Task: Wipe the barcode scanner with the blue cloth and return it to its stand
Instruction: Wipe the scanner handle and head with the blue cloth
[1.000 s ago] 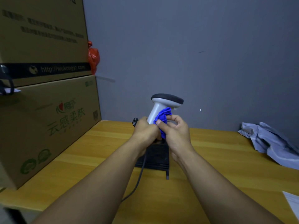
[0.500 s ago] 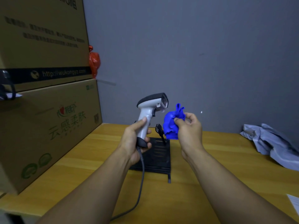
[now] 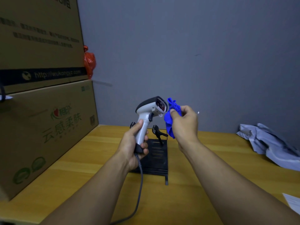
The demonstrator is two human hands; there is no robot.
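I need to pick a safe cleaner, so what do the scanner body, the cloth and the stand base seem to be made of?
Barcode scanner: smooth light-grey plastic with a soft sheen, topped by a matte black cap, possibly rubbery. Blue cloth: soft fabric, judging by its bunched folds; the weave is too blurred to tell. Stand: flat black ribbed base, matte, plastic or painted metal; I cannot tell which.

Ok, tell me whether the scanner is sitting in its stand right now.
No, the left hand holds the scanner by its handle up above the black stand, which sits empty on the table.
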